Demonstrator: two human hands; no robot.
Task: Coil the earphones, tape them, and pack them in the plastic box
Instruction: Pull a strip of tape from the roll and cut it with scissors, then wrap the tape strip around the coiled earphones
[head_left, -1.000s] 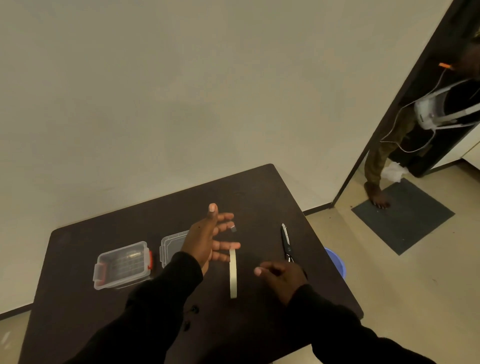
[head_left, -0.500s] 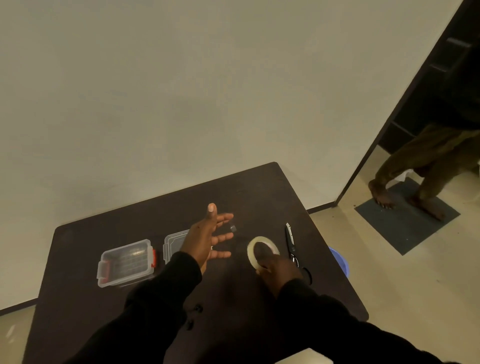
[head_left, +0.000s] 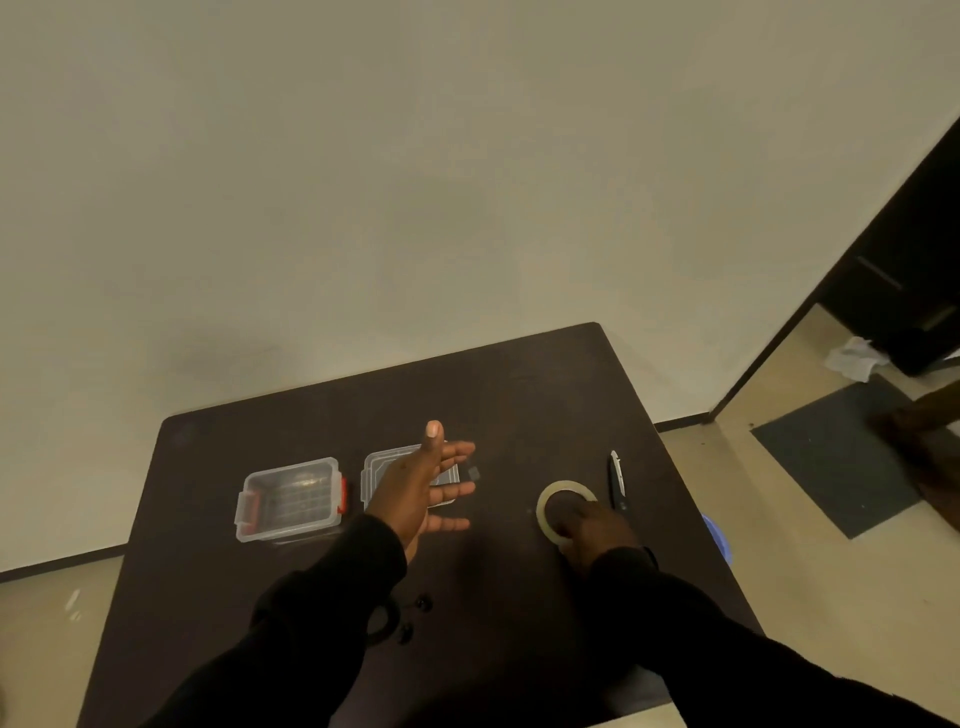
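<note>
My left hand (head_left: 415, 483) hovers over the dark table (head_left: 519, 395) with its fingers spread; a small grey square, seemingly a bit of tape (head_left: 473, 473), hangs at a fingertip. My right hand (head_left: 592, 525) rests on the tape roll (head_left: 549, 498), which lies flat on the table. The clear plastic box (head_left: 244, 512) with red latches stands open at the left. Its lid (head_left: 373, 467) lies beside it, partly hidden by my left hand. The black earphones (head_left: 415, 616) lie coiled by my left sleeve, partly covered by it.
Black scissors (head_left: 617, 483) lie just right of the tape roll, near the table's right edge. A blue bucket rim (head_left: 721, 535) shows below that edge. On the floor at the right lie a dark mat (head_left: 831, 457) and a person's foot (head_left: 914, 421).
My right hand has laid the tape roll from standing on edge to flat on the table, further right beside the scissors. My left hand stays open. The person at the doorway has stepped away.
</note>
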